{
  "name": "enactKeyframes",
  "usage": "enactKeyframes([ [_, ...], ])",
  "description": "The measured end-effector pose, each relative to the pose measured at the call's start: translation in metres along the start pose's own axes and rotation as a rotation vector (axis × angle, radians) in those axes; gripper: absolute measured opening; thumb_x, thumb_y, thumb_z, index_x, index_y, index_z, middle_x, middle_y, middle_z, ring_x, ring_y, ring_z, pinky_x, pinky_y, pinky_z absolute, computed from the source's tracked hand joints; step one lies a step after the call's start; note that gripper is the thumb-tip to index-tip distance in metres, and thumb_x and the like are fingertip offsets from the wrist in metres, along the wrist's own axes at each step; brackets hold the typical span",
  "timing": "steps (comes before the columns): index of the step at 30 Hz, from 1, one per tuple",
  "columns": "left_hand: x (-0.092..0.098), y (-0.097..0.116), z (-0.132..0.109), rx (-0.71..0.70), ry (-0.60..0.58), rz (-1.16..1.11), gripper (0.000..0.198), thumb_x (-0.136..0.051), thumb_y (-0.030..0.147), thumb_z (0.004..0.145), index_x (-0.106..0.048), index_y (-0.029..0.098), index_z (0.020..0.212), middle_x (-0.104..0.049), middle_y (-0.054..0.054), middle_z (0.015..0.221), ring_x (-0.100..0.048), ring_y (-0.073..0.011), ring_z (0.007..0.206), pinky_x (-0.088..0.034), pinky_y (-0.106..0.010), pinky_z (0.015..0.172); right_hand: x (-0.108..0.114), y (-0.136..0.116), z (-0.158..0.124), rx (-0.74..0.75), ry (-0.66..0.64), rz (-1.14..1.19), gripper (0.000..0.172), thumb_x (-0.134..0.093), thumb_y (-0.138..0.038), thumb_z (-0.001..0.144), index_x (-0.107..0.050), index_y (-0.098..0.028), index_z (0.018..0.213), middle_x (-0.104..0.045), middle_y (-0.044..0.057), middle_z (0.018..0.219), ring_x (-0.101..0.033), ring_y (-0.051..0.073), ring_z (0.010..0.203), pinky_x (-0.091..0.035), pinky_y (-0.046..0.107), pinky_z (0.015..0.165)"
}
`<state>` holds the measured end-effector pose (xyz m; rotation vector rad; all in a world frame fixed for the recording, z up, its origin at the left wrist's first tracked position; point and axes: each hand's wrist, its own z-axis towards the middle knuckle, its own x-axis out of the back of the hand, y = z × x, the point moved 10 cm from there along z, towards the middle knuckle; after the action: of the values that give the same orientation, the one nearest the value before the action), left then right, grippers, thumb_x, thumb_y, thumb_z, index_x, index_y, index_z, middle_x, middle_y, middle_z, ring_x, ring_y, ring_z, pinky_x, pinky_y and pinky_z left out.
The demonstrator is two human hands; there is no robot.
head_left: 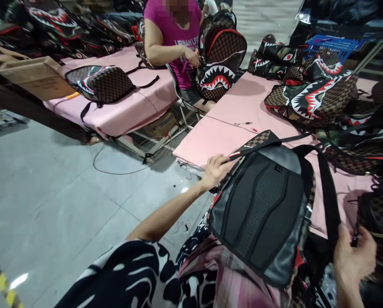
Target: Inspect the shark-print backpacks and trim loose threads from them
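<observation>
A backpack (258,209) leans tilted across my lap and the table edge, its black padded back panel facing me. Brown checked fabric and red edging show along its sides. My left hand (215,172) is closed on a thin black strap (262,147) at the bag's upper left; a small red and white piece shows beside the fingers. At the lower right, my right hand (355,252) closes around the end of the wide black shoulder strap (328,192). A small dark thing shows at its fingertips, too unclear to name. The bag's front is hidden.
Shark-mouth backpacks (319,94) crowd the right of the pink table (207,139), where a pen (243,123) lies. Opposite, a seated person (175,47) handles an upright backpack (222,64). On the left table are another backpack (106,83) and a cardboard box (34,77). A blue crate (332,47) stands behind.
</observation>
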<state>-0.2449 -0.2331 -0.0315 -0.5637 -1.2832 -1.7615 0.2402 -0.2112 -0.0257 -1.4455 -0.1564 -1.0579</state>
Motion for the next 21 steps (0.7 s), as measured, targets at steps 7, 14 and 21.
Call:
enactKeyframes([
  [7,-0.035,0.036,0.003,-0.038,-0.192,0.009,0.026,-0.059,0.038,0.080,-0.065,0.023,0.100,-0.062,-0.004,0.095,-0.050,-0.0186,0.093,-0.037,-0.032,0.081,-0.073,-0.146,-0.089,0.591,-0.415,-0.194,0.040,-0.037,-0.044,0.086,-0.056,-0.017,0.109,-0.063,0.012,0.097,-0.060,0.025,0.079,-0.043,0.035,0.069],
  [14,-0.036,0.035,0.003,0.002,-0.199,-0.045,0.014,-0.052,0.024,0.084,-0.066,0.020,0.083,-0.059,-0.003,0.090,-0.051,-0.0163,0.088,-0.041,-0.030,0.078,-0.164,-0.198,-0.138,0.842,-0.604,-0.278,0.027,-0.046,-0.031,0.086,-0.059,-0.022,0.108,-0.063,0.004,0.097,-0.060,0.019,0.085,-0.041,0.027,0.065],
  [21,-0.035,0.040,0.001,0.000,-0.156,0.056,0.015,-0.047,0.022,0.087,-0.060,0.017,0.083,-0.057,-0.005,0.088,-0.048,-0.0183,0.087,-0.042,-0.031,0.072,-0.181,-0.228,-0.157,0.987,-0.657,-0.487,0.020,-0.049,-0.026,0.085,-0.065,-0.022,0.098,-0.064,0.005,0.088,-0.058,0.019,0.082,-0.037,0.027,0.064],
])
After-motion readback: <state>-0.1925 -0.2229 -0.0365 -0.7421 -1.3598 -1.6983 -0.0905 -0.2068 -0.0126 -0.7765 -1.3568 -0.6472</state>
